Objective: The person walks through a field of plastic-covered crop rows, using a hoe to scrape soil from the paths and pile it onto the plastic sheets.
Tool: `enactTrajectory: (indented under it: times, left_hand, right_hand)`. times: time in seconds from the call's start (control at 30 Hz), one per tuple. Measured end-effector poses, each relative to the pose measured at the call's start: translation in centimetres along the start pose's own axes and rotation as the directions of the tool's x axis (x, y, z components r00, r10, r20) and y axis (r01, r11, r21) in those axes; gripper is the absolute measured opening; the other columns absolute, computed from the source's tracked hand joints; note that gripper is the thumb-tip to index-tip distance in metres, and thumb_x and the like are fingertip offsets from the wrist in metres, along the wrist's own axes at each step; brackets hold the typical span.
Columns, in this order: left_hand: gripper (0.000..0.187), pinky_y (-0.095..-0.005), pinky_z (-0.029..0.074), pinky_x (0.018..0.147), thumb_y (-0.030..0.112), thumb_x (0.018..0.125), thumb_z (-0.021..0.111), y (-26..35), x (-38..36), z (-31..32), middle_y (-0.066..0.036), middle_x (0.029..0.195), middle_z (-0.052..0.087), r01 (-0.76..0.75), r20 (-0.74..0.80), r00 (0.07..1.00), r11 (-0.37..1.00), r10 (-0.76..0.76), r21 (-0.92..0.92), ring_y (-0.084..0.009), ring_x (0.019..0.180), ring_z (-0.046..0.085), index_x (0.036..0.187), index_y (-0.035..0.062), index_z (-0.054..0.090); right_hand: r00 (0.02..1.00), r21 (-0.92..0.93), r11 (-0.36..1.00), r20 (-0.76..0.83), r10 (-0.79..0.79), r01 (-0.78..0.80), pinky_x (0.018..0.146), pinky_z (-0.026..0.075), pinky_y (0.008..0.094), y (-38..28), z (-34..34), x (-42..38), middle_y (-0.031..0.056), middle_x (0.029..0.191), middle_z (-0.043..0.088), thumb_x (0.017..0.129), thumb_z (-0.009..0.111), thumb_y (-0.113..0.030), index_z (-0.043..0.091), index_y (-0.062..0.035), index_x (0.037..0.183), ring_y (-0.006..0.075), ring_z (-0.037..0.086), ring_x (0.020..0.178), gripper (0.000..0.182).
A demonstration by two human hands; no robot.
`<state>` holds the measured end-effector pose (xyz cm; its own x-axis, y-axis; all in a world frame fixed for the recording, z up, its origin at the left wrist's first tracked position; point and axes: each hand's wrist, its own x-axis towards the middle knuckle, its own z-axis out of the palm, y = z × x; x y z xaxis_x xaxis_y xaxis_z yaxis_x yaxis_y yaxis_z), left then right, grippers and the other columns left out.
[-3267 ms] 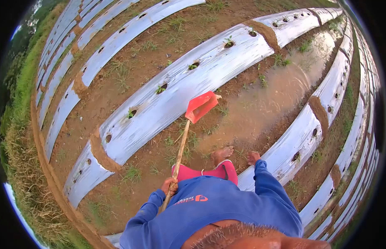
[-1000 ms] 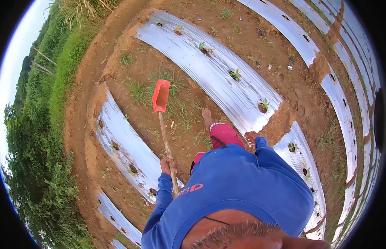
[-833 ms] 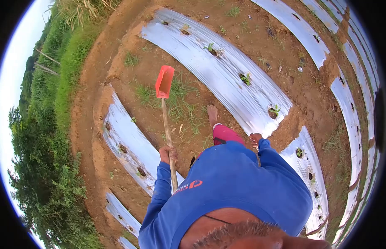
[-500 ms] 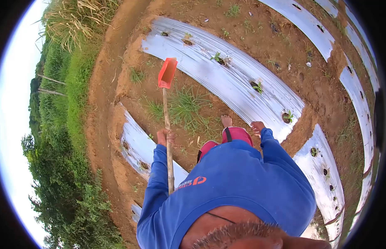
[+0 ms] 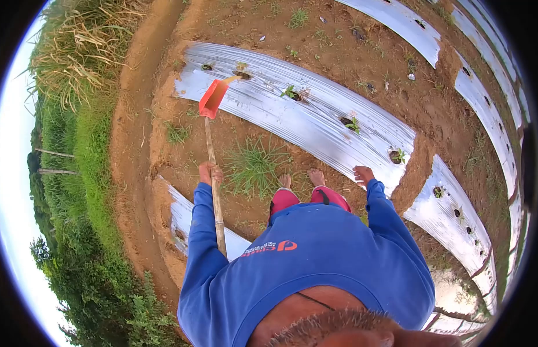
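Observation:
My left hand (image 5: 210,173) is wrapped round a long bamboo pole (image 5: 217,208), which runs back under my left arm. At the pole's far end is a red scoop (image 5: 212,99), tilted over the edge of the silvery plastic mulch strip (image 5: 321,124). Brownish water (image 5: 229,78) pours from the scoop's lip toward a planting hole (image 5: 242,75) with a small wilted plant. My right hand (image 5: 363,174) hangs near the strip's lower edge, fingers apart, holding nothing.
Small green plants (image 5: 290,92) grow in other holes of the strip. A grass clump (image 5: 254,166) stands in front of my bare feet (image 5: 316,177). More mulch strips (image 5: 451,214) lie to the right. A dirt channel (image 5: 136,115) and tall grass run along the left.
The scoop has moved left and tipped, and water now flows from it. My left hand has shifted left and up with the pole. Both feet now show, where one showed before.

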<state>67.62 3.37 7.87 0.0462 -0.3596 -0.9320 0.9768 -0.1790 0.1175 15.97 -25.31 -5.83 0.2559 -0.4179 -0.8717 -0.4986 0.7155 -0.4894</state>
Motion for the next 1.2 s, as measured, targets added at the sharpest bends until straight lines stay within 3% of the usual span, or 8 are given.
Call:
enactTrajectory:
  times: [0.17, 0.23, 0.47, 0.57, 0.67, 0.8, 0.97, 1.2]
  left_hand:
    - [0.02, -0.0184, 0.029, 0.031, 0.026, 0.058, 0.048, 5.3, 2.2, -1.8, 0.0, 0.05, 0.036, 0.005, 0.016, 1.0, 0.994, -0.007, 0.11, -0.008, 0.037, 0.033, 0.056, 0.0117, 0.035]
    - [0.019, -0.018, 0.029, 0.031, 0.026, 0.058, 0.048, 6.9, 2.6, -2.4, 0.0, 0.05, 0.037, 0.024, -0.027, 0.999, 0.987, -0.02, 0.161, -0.0081, 0.037, 0.033, 0.057, 0.0115, 0.035]
    - [0.019, -0.0187, 0.031, 0.031, 0.026, 0.061, 0.047, 8.8, 3.9, -3.7, 0.0, 0.051, 0.037, -0.004, 0.029, 1.0, 0.992, 0.001, 0.124, -0.0091, 0.038, 0.036, 0.06, 0.0099, 0.037]
    - [0.02, -0.0193, 0.031, 0.031, 0.026, 0.062, 0.047, 8.0, 4.5, -4.7, 0.0, 0.05, 0.037, -0.007, 0.119, 0.993, 0.995, -0.006, 0.104, -0.0094, 0.037, 0.036, 0.061, 0.0083, 0.038]
    - [0.021, -0.0201, 0.032, 0.031, 0.026, 0.062, 0.046, 5.7, 5.0, -5.6, 0.0, 0.05, 0.037, -0.022, 0.262, 0.965, 0.993, -0.008, 0.112, -0.0097, 0.036, 0.036, 0.061, 0.0067, 0.04]
    - [0.017, -0.0214, 0.031, 0.03, 0.024, 0.06, 0.045, 0.7, 3.0, -3.6, -0.001, 0.05, 0.038, 0.074, 0.144, 0.985, 0.989, -0.093, 0.129, -0.0106, 0.035, 0.034, 0.063, 0.0071, 0.045]
    - [0.015, -0.021, 0.029, 0.031, 0.022, 0.06, 0.045, -6.8, 0.8, -0.7, 0.0, 0.05, 0.036, 0.145, 0.174, 0.968, 0.967, -0.183, 0.211, -0.01, 0.036, 0.032, 0.063, 0.0079, 0.043]
    - [0.017, -0.0193, 0.029, 0.033, 0.024, 0.061, 0.047, -20.1, 0.1, 3.5, 0.002, 0.052, 0.034, 0.178, 0.276, 0.909, 0.889, -0.314, 0.423, -0.0077, 0.039, 0.032, 0.062, 0.0089, 0.039]
  right_hand:
    - [0.955, 0.177, 0.962, -0.177, 0.238, -0.207, 0.051, 0.042, 0.032, 7.2, 1.7, -2.1, -0.0001, 0.07, 0.05, 0.072, 0.055, -0.04, 0.055, -0.0142, 0.084, 0.013, 0.046, 0.056, 0.028]
    - [0.952, 0.284, 0.926, -0.1, 0.288, -0.25, 0.051, 0.041, 0.0325, 10.1, 3.0, -4.3, -0.0008, 0.069, 0.05, 0.071, 0.054, -0.04, 0.054, -0.015, 0.083, 0.0134, 0.046, 0.058, 0.027]
    - [0.927, 0.354, 0.88, -0.08, 0.368, -0.318, 0.052, 0.042, 0.0326, 18.3, 10.2, -9.7, 0.0028, 0.077, 0.05, 0.074, 0.052, -0.036, 0.054, -0.0127, 0.088, 0.0162, 0.05, 0.061, 0.028]
    - [0.93, 0.365, 0.887, -0.126, 0.346, -0.281, 0.05, 0.042, 0.0308, 16.9, 13.2, -12.9, 0.0021, 0.072, 0.051, 0.075, 0.052, -0.034, 0.054, -0.0113, 0.09, 0.0161, 0.05, 0.059, 0.027]
    - [0.96, 0.408, 0.89, -0.094, 0.263, -0.204, 0.046, 0.042, 0.0274, 17.6, 13.5, -13.6, 0.0025, 0.069, 0.052, 0.076, 0.053, -0.031, 0.055, -0.01, 0.089, 0.0147, 0.05, 0.055, 0.025]
    - [0.985, 0.507, 0.859, -0.1, 0.138, -0.069, 0.042, 0.042, 0.0259, 18.8, 12.7, -13.0, 0.0044, 0.071, 0.055, 0.076, 0.054, -0.03, 0.056, -0.0086, 0.091, 0.0138, 0.051, 0.053, 0.026]
    - [0.975, 0.538, 0.831, -0.22, -0.025, 0.142, 0.044, 0.044, 0.0267, 21.6, 11.1, -13.8, 0.0058, 0.077, 0.056, 0.075, 0.054, -0.03, 0.055, -0.0071, 0.096, 0.0144, 0.053, 0.057, 0.031]
    - [0.972, 0.626, 0.757, -0.23, -0.051, 0.188, 0.049, 0.045, 0.0275, 31.3, 5.8, -17.6, 0.0063, 0.081, 0.056, 0.073, 0.056, -0.031, 0.055, -0.0071, 0.095, 0.0161, 0.054, 0.062, 0.033]
